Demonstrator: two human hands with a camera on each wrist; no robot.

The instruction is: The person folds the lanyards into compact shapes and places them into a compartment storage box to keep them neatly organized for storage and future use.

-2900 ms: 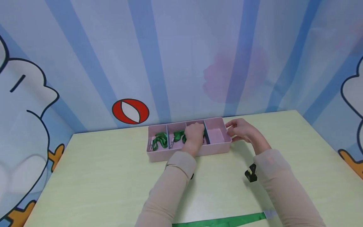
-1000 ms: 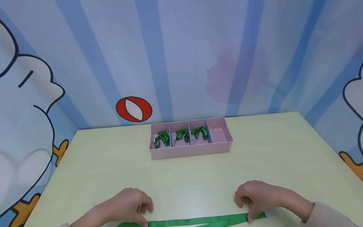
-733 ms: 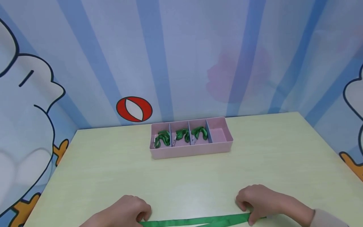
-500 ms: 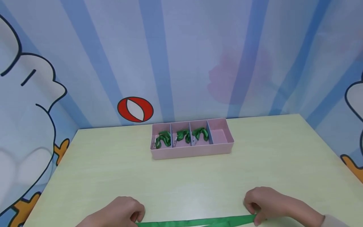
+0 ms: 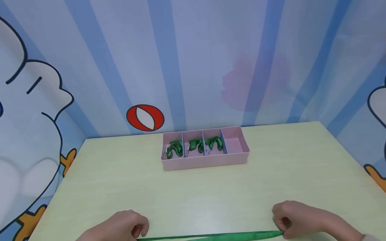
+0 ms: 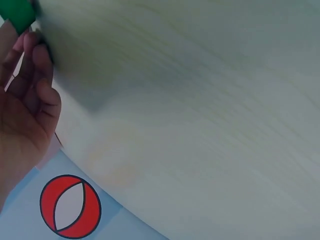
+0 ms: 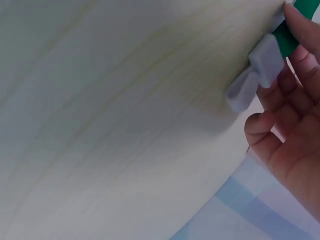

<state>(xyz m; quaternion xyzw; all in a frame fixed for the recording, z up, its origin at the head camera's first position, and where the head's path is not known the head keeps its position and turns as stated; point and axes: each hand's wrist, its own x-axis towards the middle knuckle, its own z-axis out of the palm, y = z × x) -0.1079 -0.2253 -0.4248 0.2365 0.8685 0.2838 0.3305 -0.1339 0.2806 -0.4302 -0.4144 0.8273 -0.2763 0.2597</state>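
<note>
At six o'clock on the table, a green lanyard lies stretched flat; the left hand pinches its seven o'clock end and the right hand pinches the five o'clock end (by the grey clip). At twelve o'clock sits a pink tray.

no readable text, labels, brands, numbers or signs anywhere

A pale green wooden table carries a pink plastic four-compartment tray near its far edge. Three left compartments each hold a coiled green lanyard. A red-and-white ball decal marks the blue-striped wall.
</note>
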